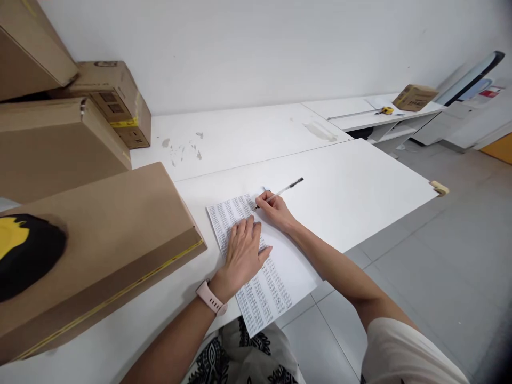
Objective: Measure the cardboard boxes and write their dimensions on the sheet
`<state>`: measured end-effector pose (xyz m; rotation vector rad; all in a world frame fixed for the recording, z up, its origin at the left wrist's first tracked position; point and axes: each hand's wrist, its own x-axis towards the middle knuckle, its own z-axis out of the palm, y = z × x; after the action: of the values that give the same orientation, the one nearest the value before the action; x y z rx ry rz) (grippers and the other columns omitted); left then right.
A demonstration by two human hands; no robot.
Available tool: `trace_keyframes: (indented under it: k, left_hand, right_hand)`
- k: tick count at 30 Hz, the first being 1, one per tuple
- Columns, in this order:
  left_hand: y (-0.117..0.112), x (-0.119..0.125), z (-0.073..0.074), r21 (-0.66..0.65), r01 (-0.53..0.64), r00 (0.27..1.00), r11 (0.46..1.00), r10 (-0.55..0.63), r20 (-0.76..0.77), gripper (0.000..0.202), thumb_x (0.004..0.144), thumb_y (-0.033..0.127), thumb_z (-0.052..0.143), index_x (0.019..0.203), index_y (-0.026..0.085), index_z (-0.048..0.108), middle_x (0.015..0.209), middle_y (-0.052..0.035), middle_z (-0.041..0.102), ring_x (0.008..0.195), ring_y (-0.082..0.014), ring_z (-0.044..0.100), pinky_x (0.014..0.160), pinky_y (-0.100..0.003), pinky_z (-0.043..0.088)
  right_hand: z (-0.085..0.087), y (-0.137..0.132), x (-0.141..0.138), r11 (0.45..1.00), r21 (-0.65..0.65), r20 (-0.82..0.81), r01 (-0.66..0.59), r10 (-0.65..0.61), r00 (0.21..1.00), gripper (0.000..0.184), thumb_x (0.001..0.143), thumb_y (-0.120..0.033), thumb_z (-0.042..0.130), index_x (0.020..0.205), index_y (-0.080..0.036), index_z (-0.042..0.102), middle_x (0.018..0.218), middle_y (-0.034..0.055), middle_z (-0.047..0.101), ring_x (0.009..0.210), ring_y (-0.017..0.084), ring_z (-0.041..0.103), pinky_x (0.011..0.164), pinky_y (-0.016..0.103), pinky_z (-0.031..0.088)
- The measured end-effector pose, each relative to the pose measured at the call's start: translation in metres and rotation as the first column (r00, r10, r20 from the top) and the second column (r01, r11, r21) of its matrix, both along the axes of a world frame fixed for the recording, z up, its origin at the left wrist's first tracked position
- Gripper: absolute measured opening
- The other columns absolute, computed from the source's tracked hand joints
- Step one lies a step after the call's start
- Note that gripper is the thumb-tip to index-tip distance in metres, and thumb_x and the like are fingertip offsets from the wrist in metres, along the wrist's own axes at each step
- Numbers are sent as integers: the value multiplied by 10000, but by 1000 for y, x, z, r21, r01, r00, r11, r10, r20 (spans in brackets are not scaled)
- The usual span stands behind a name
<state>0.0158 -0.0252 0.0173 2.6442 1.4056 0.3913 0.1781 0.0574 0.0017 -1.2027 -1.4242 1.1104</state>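
- At the upper edge of the paper [262, 306], the right hand [276, 209] grips a pen [285, 190] between thumb and fingers, the tip down at the written part and the dark end slanting up and away.
- Across the middle of the paper, the left hand [245, 246] lies palm down and relaxed, fingers extended and thumb out to the side, grasping nothing; a pink watch [209, 297] circles its wrist.
- Under both hands, the paper rests on the white desk [352, 184], its lower end jutting past the near edge; rows of small writing fill its left part, while its right part is blank.
- Below the paper, patterned cloth [236, 354] covers the person's lap.
- Left of the paper, just beside it, sits a long carton [120, 213] with a yellow strip along its side; a black and yellow thing on top is cut off by the picture's edge.
- Farther left, beyond that, more cartons stand together.
- Beyond the paper, grey marks [184, 148] spot the desk's far part.
- Far right of the paper, a yellow tape measure [386, 110] lies near a small box [416, 97].
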Motion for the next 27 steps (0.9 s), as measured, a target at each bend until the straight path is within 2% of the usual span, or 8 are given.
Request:
trace_keyframes:
  k: [4,7,10,13,17,19,23,27]
  left_hand:
    - [3,1,-11,35,12,1000,999,-12,9,549,979,442,522,1399,89,490,1496,-261,489,1358,-411,438,1091,-581,356]
    - [1,1,-11,31,20,1000,999,-19,-3,560,981,457,504,1409,97,486,1501,-259,489,1345,-413,449,1081,-581,360]
    - [1,1,-8,27,18,1000,999,-18,-19,566,976,462,519,1394,81,503,1494,-263,497,1339,-412,454,1077,-569,360]
    - [2,1,-6,36,15,999,999,-14,-45,568,974,460,536,1384,68,514,1487,-259,508,1338,-402,458,1080,-550,357]
    - [1,2,-6,34,16,998,999,-14,-60,582,973,466,542,1384,56,518,1489,-254,509,1334,-403,462,1082,-545,359]
    - [1,2,-7,30,12,998,999,-10,-58,578,976,466,534,1385,59,518,1489,-253,508,1332,-405,463,1082,-552,358]
    - [1,2,-7,33,11,998,999,-9,-61,580,980,464,527,1391,55,513,1492,-254,503,1339,-405,456,1091,-553,351]
    - [1,1,-7,32,18,997,999,-16,-78,600,981,468,535,1401,40,505,1500,-259,497,1345,-404,455,1093,-551,354]
  right_hand:
    - [-1,-1,0,1000,15,-7,-23,23,1000,329,852,-518,686,882,-229,532,717,-40,537,638,132,486,624,305,398]
    - [2,-2,-1,999,-13,-51,-32,32,998,359,848,-539,678,862,-243,475,662,-44,549,607,147,527,613,317,430]
    - [6,-5,-1,1000,0,72,19,-19,997,328,905,-532,599,837,-250,446,607,-53,528,558,144,494,587,317,408]
    - [7,-6,0,997,53,215,48,-58,975,289,938,-506,546,840,-243,478,632,-48,510,577,142,462,599,319,393]
    - [-1,-3,2,996,36,89,-77,73,993,289,905,-508,606,952,-233,531,726,-25,567,650,154,540,641,325,444]
    - [-5,-2,3,995,13,23,-102,102,995,310,877,-500,652,968,-231,528,709,-24,580,648,161,563,638,330,453]
    - [-3,-4,5,998,12,82,-57,56,995,269,876,-458,650,852,-239,496,596,-60,501,550,136,469,559,305,372]
    - [2,-5,6,998,68,186,-1,-12,982,209,857,-375,629,798,-235,486,600,-65,460,559,121,402,557,295,320]
